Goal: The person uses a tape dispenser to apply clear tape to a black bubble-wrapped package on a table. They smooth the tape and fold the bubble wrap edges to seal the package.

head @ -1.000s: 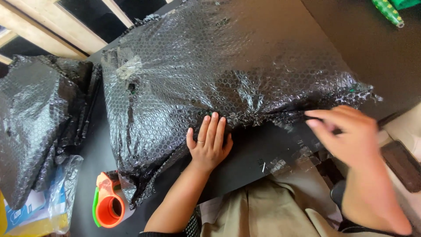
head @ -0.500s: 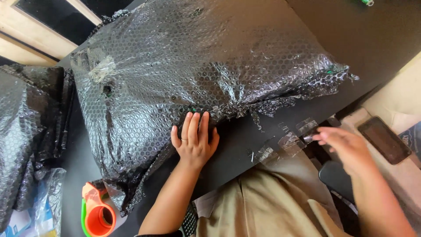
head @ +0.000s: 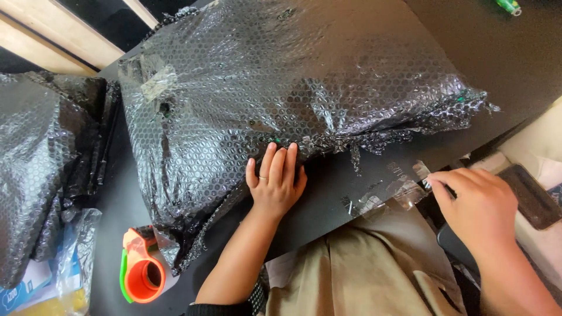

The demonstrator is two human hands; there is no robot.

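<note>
A big parcel wrapped in black bubble wrap (head: 293, 88) lies across the dark table (head: 328, 205). My left hand (head: 276, 181) presses flat on the wrap's lower fold, fingers together, a ring on one finger. My right hand (head: 477, 205) is at the table's near edge, thumb and fingers pinched on a strip of clear tape (head: 418, 172) stuck there. More clear tape pieces (head: 374, 202) cling to the edge beside it.
An orange and green tape dispenser (head: 140, 269) sits at the lower left. A pile of black bubble wrap (head: 41, 164) lies at the left, with a clear plastic bag (head: 70, 263) below it. A dark phone (head: 530, 193) rests at the right.
My right hand dropped from the parcel's edge to the table's near edge and closed on a tape strip. My left hand stayed pressed on the wrap.
</note>
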